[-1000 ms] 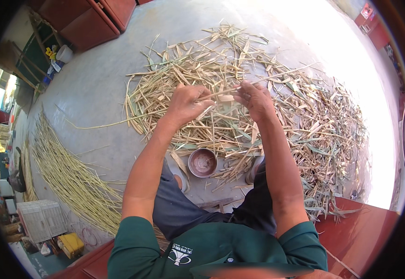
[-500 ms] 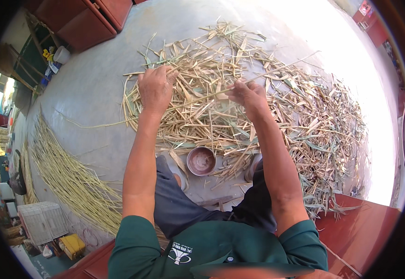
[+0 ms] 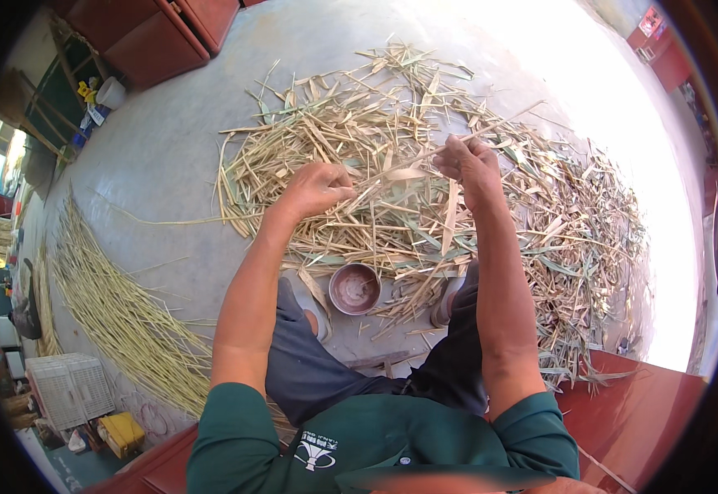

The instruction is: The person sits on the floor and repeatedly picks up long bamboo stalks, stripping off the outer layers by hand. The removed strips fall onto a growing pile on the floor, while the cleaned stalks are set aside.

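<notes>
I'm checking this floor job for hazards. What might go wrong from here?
The stiff strip pulled taut between the left hand and right hand may cut or splinter bare skin. The small bowl between the feet sits beside loose husks and might get kicked over.

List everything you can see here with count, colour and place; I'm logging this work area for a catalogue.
Heap of dry leaves and husk strips: one, straw yellow with some green, on the floor ahead of the person.
Bundle of long thin stalks: one, pale yellow, laid out on the floor at left.
Bowl: one, brown, between the feet.
Crate: one, white, lower left.
Cabinets: two, reddish brown, upper left.
Concrete floor: grey.
Shoes: two, grey, beside the bowl.
Left hand: closed on strips from the heap.
Right hand: closed on a long strip, held above the heap.
</notes>
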